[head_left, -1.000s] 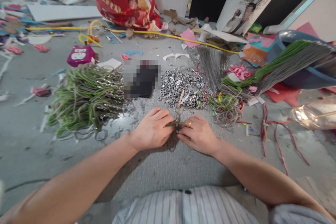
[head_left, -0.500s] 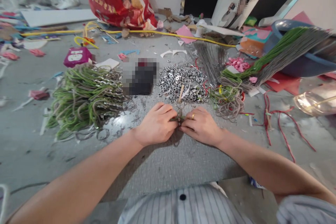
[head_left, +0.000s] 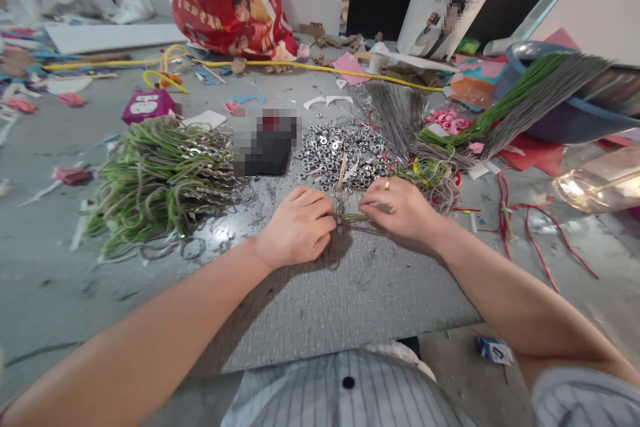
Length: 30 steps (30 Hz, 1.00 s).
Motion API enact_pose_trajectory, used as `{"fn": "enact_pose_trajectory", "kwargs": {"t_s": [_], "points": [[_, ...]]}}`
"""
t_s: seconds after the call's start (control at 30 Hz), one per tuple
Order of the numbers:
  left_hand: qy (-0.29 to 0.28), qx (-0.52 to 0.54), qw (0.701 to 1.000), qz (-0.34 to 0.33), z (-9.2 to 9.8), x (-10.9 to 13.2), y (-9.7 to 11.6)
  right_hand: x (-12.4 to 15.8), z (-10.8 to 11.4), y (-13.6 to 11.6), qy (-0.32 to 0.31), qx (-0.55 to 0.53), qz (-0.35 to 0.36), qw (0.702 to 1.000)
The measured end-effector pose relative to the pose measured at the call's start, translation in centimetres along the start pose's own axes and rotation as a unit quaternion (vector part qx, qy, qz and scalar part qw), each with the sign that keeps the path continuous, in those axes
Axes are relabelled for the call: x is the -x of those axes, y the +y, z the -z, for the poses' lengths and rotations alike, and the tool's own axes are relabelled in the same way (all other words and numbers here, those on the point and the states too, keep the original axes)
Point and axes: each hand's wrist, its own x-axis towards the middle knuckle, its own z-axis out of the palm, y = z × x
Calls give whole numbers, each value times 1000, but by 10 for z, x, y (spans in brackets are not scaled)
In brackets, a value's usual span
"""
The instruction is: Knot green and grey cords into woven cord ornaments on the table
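Observation:
Near the middle of the grey table, my left hand is closed at the left end of a short green cord piece with small metal parts on it; its fingertips are mostly hidden. My right hand, with a ring, pinches the green cord on the right side. A small wooden stick points up just beyond the cord. Behind the hands lies a heap of metal nuts or rings. To the left is a large pile of green and grey cords with metal pieces.
A dark, partly blurred object lies behind my left hand. Loose grey wires, a tangle of cords, red strings and a blue basin are on the right. A red bag stands at the back.
My right hand has moved right, away from my left hand, and more green cord shows between them. The view has shifted slightly.

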Motion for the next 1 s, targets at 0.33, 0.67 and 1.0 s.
{"fn": "enact_pose_trajectory", "kwargs": {"t_s": [0.33,0.67,1.0], "points": [[24,25,999,10,-3,0,-1,-7,37,8,-316,42,-156,935],[72,62,991,93,4,-3,-3,-10,28,-2,-206,-115,-259,937],[-46,95,973,207,23,-21,-6,-19,3,-19,-97,-459,-423,776]]}}
